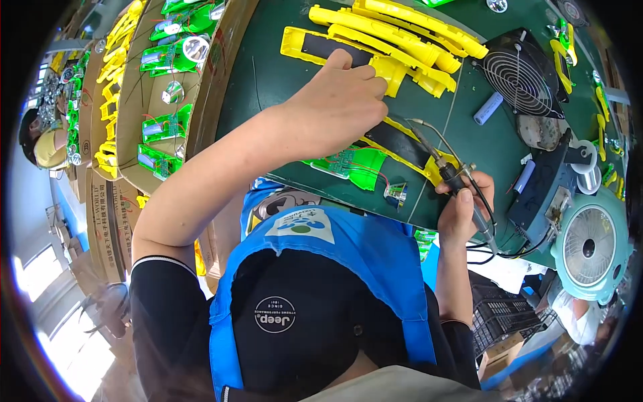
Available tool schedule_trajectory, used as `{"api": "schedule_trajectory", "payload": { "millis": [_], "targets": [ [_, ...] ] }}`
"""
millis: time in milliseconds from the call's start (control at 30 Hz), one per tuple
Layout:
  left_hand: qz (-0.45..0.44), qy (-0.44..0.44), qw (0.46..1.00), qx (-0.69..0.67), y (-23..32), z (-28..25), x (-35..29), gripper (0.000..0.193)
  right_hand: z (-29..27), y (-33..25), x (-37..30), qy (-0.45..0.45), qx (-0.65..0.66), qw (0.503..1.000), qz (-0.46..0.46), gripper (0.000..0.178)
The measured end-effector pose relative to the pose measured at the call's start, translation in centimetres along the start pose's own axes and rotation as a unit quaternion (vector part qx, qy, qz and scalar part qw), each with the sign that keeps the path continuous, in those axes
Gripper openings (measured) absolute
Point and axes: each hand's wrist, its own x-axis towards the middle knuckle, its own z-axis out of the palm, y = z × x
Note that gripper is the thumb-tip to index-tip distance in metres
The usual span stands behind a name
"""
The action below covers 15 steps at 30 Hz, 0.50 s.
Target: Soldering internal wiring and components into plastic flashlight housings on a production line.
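Soldering iron [454, 178], one, dark-handled, a thin curved tube at its front, held tilted over the green counter [288, 17]; your right hand [462, 208] closed around its handle; yellow casing [396, 141] with dark panel, one, lying just beside the iron's front end, tip contact not tellable; your left hand [338, 94], fingers curled, over the casing's left end, fingertips hidden, so whether it grips anything cannot be told; hazards, by judgement: a burned finger, should the iron swing left with your left hand so near; a scorched rim, should a hot tip rest on the yellow plastic; a jerked iron, should the black cable [512, 255] behind your right hand snag at the counter's edge; a pulled joint, should your left forearm catch the red wires [382, 173] between green housing [367, 175] and silver reflector [396, 195], which lie on your side of the work; farther out: yellow shells [402, 41], piled beyond your left hand; lavender battery cell [488, 108], one, near the shells; black fan [521, 72], wire-guarded, blocking reach to the far right; control box [544, 204] and teal fan [589, 248], crowding the cable's side; cardboard tray [216, 70] of green assemblies, at left, its wall limiting your left arm.
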Motion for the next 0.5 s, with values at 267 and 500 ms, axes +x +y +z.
{"api": "schedule_trajectory", "payload": {
  "millis": [267,500],
  "targets": [
    [-0.016,-0.023,1.0,0.003,0.42,-0.53,0.24,0.003,-0.11,-0.29,-0.02,-0.005,-0.056,0.998,0.007,0.031],
    [-0.022,-0.022,0.999,-0.009,0.51,-0.75,0.16,0.003,0.15,-0.35,0.1,-0.017,-0.056,0.998,-0.004,0.031]
  ]
}}
